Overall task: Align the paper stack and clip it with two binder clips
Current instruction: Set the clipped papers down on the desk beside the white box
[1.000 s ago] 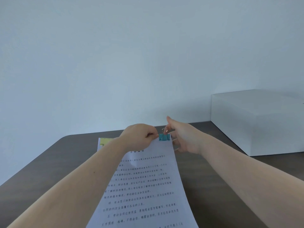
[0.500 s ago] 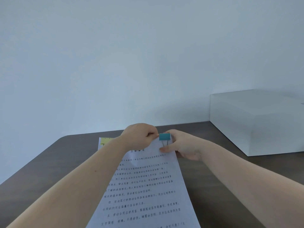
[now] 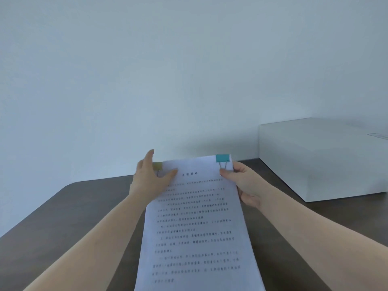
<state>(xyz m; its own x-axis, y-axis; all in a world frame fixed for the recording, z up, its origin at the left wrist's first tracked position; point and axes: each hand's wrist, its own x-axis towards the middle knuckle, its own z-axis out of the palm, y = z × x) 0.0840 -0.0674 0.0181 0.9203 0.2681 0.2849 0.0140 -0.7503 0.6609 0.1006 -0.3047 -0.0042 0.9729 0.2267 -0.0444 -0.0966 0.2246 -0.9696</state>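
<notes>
A white paper stack point(image 3: 195, 223) with printed text is lifted off the dark table, its far end raised. A teal binder clip point(image 3: 222, 159) is clamped on the top edge near the right corner. A yellow binder clip point(image 3: 157, 166) sits at the top left corner, partly hidden. My right hand point(image 3: 243, 183) grips the stack's right edge, thumb just below the teal clip. My left hand point(image 3: 150, 179) lies at the top left corner with fingers spread, thumb on the page, over the yellow clip.
A large white box point(image 3: 323, 156) stands on the dark brown table point(image 3: 69, 208) at the right, against the pale wall. The table's rounded far left corner shows beside my left forearm.
The stack has risen from flat on the table and tilted up toward me. My left hand opened and slid left to the yellow clip; my right hand now holds the right edge.
</notes>
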